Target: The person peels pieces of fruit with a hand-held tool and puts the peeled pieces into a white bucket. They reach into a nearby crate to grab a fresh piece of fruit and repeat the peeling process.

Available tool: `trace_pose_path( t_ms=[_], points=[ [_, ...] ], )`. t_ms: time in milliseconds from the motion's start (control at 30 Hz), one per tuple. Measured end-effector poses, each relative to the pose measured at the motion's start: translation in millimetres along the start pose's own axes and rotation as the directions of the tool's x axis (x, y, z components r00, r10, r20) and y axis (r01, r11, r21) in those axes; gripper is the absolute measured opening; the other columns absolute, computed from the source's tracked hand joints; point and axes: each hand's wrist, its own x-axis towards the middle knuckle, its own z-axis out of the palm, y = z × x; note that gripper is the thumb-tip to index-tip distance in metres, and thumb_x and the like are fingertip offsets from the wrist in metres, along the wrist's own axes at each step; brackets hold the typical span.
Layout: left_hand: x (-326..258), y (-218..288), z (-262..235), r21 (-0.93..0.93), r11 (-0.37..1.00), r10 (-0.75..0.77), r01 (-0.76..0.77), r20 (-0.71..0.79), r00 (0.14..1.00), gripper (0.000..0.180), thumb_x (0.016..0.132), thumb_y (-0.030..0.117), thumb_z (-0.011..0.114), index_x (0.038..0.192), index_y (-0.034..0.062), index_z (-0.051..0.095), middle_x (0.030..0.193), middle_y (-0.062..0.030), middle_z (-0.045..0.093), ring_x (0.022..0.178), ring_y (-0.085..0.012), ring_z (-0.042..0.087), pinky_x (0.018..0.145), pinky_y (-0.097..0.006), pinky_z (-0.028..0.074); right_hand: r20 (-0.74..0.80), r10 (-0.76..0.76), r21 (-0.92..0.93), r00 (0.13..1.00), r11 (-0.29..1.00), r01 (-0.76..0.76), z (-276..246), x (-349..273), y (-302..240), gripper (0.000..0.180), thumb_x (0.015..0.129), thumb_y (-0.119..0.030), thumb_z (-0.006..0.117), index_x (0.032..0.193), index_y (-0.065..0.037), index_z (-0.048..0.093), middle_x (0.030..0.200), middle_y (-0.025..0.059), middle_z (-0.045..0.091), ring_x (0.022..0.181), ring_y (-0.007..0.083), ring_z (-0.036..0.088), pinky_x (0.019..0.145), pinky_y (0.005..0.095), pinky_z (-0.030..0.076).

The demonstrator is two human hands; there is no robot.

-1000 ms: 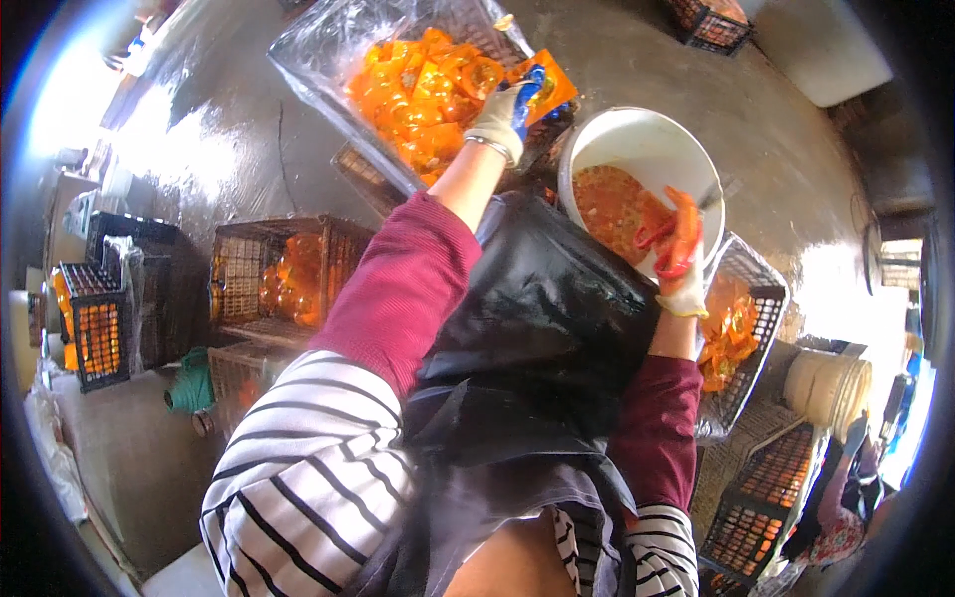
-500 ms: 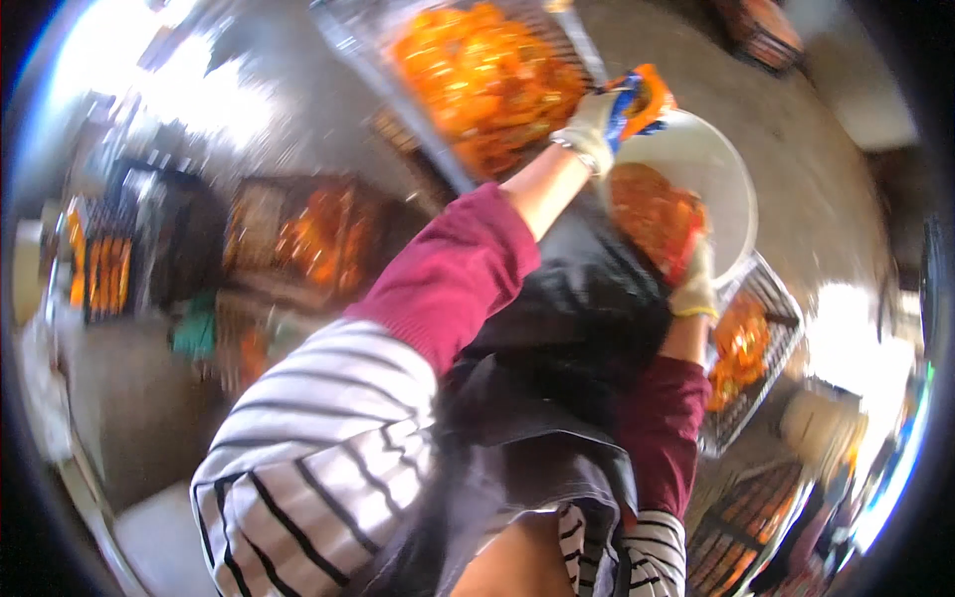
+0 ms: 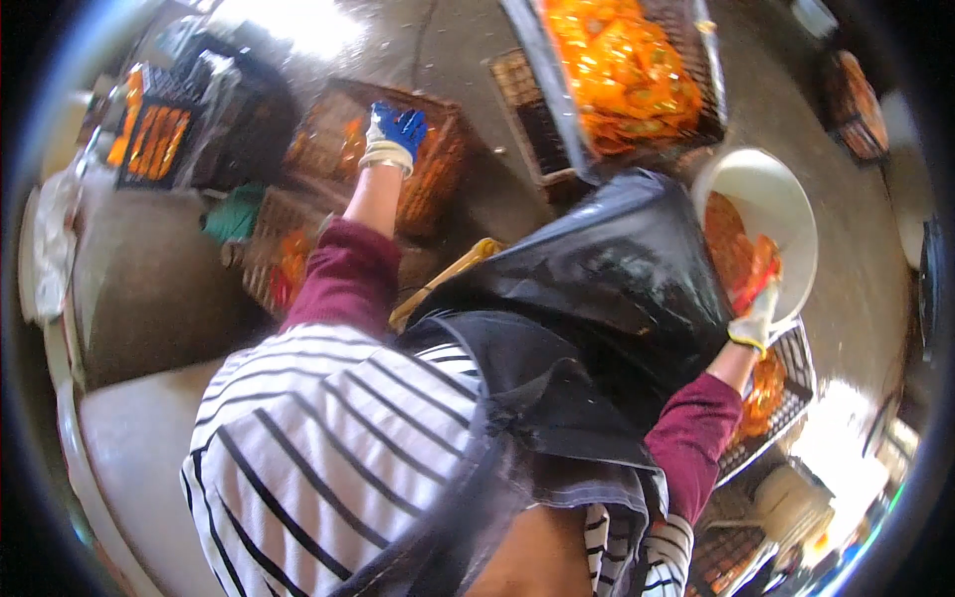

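"What did the bucket [image 3: 789, 227] look like?"
"White, round and open-topped, with orange-red pulp [image 3: 723, 239] lying inside"
"And the crate [image 3: 435, 167]?"
"Brown, with mesh sides; it sat well apart from the bucket, off to the left, with orange pieces [image 3: 351, 132] in it"

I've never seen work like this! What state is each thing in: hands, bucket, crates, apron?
Left hand: gloved, open, over the brown crate
Right hand: gloved, reddened, partly inside the white bucket; grip unclear
White bucket: open-topped, partly filled with reddish mixture
Top crate: lined, full of glossy orange pieces
Right-side crate: uncovered, holding orange contents
Black apron: worn, creased, shiny
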Motion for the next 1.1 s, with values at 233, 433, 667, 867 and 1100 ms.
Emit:
trace_pose_path(
  t_ms=[233,433,667,867,1100],
  points=[
    [-124.2,-130.3,168.2,0.437,0.470,0.139,-0.767,0.821,0.553,0.038,0.089,0.028,0.060,0.124,0.0127,0.059,0.111,-0.0147,0.065,0.103,-0.0246,0.063,0.093,-0.031,0.046,-0.120,-0.003,-0.074,0.993,0.997,-0.006,16.3,-6.5,-11.3,0.059,0.097,-0.048,0.034,0.140,-0.009,0.039,0.128,0.0117,0.057,0.103,0.0153,0.058,0.058,0.0184,0.038],
    [-63.2,-232.4,217.0,0.499,-0.329,-0.310,-0.802,0.745,0.591,0.068,0.078,0.054,0.063,0.131,0.0146,0.048,0.114,-0.0155,0.063,0.103,-0.0338,0.061,0.087,-0.043,0.048,-0.108,-0.041,-0.126,0.993,0.992,0.027,26.9,-6.1,-13.3,0.063,0.090,-0.051,0.051,0.132,-0.004,0.046,0.124,0.0145,0.057,0.099,0.0266,0.063,0.085,0.0340,0.050],
    [-26.4,-270.4,254.5,0.437,-0.515,-0.537,-0.738,0.506,0.675,0.039,0.083,0.032,0.054,0.113,0.0079,0.062,0.117,-0.0163,0.062,0.110,-0.0304,0.059,0.091,-0.041,0.047,-0.110,-0.064,-0.353,0.992,0.935,0.021,26.5,5.1,-19.0,0.038,0.096,-0.028,0.051,0.123,-0.002,0.052,0.112,0.0114,0.058,0.099,0.0279,0.062,0.089,0.0357,0.049],
    [0.6,-203.8,220.7,0.403,0.330,-0.249,-0.854,0.909,0.333,0.050,0.076,0.037,0.075,0.115,0.0085,0.061,0.105,-0.0054,0.065,0.098,-0.0208,0.062,0.084,-0.034,0.051,-0.084,0.005,-0.101,0.996,0.995,-0.013,42.5,8.3,-26.7,0.031,0.098,-0.016,0.046,0.124,0.000,0.051,0.115,0.0118,0.057,0.104,0.0248,0.061,0.092,0.0342,0.049],
    [-39.3,-195.0,248.5,0.174,0.928,-0.345,0.329,0.735,0.584,0.048,0.085,0.032,0.069,0.125,0.0109,0.054,0.119,-0.0079,0.061,0.109,-0.0231,0.059,0.091,-0.038,0.048,-0.201,0.066,0.119,0.977,0.992,-0.042,20.7,8.8,1.2,0.033,0.099,-0.012,0.031,0.121,0.000,0.053,0.115,0.0118,0.059,0.105,0.0222,0.060,0.093,0.0303,0.050]
  ],
)
